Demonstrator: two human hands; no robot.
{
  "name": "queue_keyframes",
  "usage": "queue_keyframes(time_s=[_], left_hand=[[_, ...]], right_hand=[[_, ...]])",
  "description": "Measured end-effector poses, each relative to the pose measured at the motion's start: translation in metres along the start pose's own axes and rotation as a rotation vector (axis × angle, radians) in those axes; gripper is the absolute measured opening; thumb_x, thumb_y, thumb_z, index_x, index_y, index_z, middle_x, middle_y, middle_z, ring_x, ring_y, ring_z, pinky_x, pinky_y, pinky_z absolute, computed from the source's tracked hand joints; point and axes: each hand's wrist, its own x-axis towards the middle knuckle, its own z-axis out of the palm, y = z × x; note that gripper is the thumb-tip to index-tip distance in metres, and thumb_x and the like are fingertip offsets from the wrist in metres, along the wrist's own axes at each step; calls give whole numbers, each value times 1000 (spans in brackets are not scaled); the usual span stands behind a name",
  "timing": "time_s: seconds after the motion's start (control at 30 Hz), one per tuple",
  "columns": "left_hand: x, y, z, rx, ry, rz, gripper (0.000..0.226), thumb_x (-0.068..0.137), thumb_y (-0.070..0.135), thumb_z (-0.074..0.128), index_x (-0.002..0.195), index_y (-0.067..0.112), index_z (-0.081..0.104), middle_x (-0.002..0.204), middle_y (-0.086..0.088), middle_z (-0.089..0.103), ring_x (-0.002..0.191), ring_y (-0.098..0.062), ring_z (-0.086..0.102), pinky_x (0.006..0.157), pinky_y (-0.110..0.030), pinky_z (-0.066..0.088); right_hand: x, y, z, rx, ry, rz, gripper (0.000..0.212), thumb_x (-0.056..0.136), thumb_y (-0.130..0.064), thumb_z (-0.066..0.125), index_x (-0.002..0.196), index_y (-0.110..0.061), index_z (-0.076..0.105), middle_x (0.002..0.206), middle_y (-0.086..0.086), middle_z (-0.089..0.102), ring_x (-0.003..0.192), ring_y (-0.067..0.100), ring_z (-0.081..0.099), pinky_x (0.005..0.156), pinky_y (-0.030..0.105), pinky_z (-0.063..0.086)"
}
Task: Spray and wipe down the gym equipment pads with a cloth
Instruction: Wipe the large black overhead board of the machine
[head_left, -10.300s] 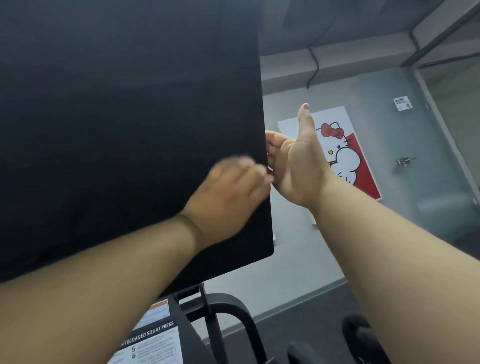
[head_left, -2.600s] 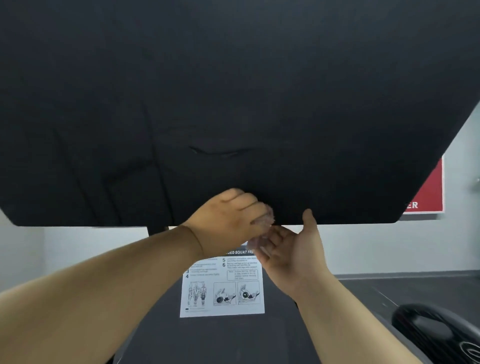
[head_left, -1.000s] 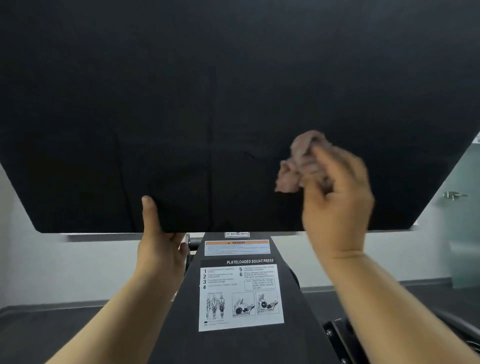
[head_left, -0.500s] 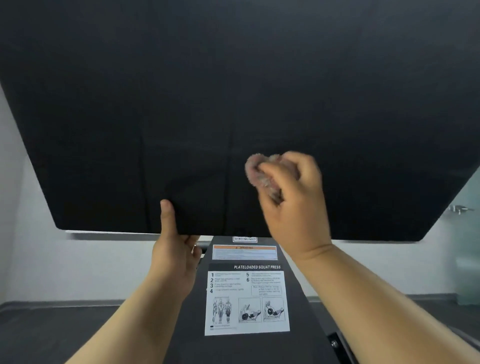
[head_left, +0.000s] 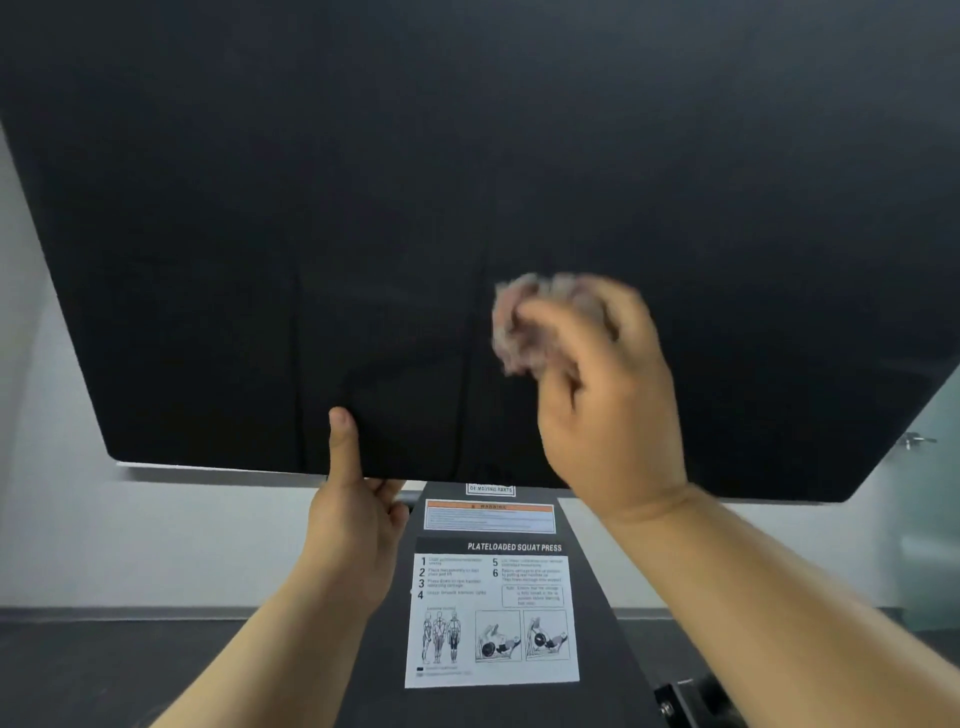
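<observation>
Soft, even indoor light leaves the black pad (head_left: 363, 208) a nearly featureless dark mass with faint creases, against a bright pale wall (head_left: 156, 540). The right hand (head_left: 613, 415) and cloth (head_left: 524, 332) are smeared by motion blur. Small print on the instruction label (head_left: 493, 618) is mushy, and the wide lens stretches the pad toward the frame's corners.

Large black pad (head_left: 363, 208), crumpled pinkish cloth (head_left: 519, 332) against its face

I am seeing the right hand (head_left: 613, 415) sliding the crumpled pinkish cloth (head_left: 537, 325) higher up the black pad (head_left: 363, 208), cloth blurring, left hand (head_left: 358, 514), at the cloth seconds ago, gripping the lower edge
</observation>
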Motion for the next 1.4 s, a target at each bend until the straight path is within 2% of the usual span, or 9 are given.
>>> queue_keyframes(time_s=[0.23,0.47,0.57,0.67,0.77,0.87,0.97,1.17,1.4], left_hand=[[1,0,-1,-2,-12,15,72,59,76,54,114,31,65,104,10,74,87,-5,63,67,-24,37],[-7,5,0,43,-78,-12,56,79,74,42,111,33,64,113,10,72,104,-2,64,79,-27,37],[-4,5,0,52,-27,-19,54,76,74,45,106,33,63,111,10,73,101,-3,65,77,-26,39],[-2,3,-1,69,-6,-2,65,61,77,48,108,34,61,112,10,72,101,-4,66,74,-25,40],[-3,2,1,42,3,8,63,67,76,49,111,33,63,115,8,72,89,-3,66,69,-23,41],[-5,3,1,20,-17,37,45,86,70,44,107,34,63,112,9,72,89,-3,66,97,-23,39],[-8,4,1,60,-6,24,43,88,70,43,103,35,64,104,12,75,95,-4,68,71,-21,37],[0,-1,2,46,58,24,45,84,71,46,97,31,64,88,13,75,86,-3,67,72,-22,40],[1,-4,0,10,21,34,45,87,68,47,104,30,64,99,11,76,93,-4,68,87,-23,43]], right_hand=[[21,-3,37,-50,-91,-239,22,78,-7,65,98,-9,75,100,15,64,87,33,57,78,31,46],[-64,15,38,-88,-526,-335,19,80,-1,63,91,-11,74,93,9,60,83,27,52,57,39,54],[-5,6,24,-20,-248,-256,33,94,-5,43,98,-8,75,94,15,60,83,33,57,73,39,51],[52,2,16,-28,2,-205,26,82,1,57,101,-5,74,101,20,62,90,36,57,84,23,39],[20,4,33,-23,-99,-250,17,82,-1,61,89,-7,76,99,15,65,89,30,54,82,20,36],[-51,23,38,-7,-345,-291,21,85,-3,54,80,-8,74,96,9,66,87,22,45,76,31,48],[-97,39,27,-78,-570,-291,20,81,1,59,89,-12,73,101,6,65,89,22,45,67,36,55],[-19,25,0,-67,-66,-116,26,88,1,53,98,-6,75,108,16,63,96,26,48,92,10,30],[-87,57,15,-129,-243,-142,31,88,-6,47,88,-5,77,117,4,55,102,24,45,92,20,38]])
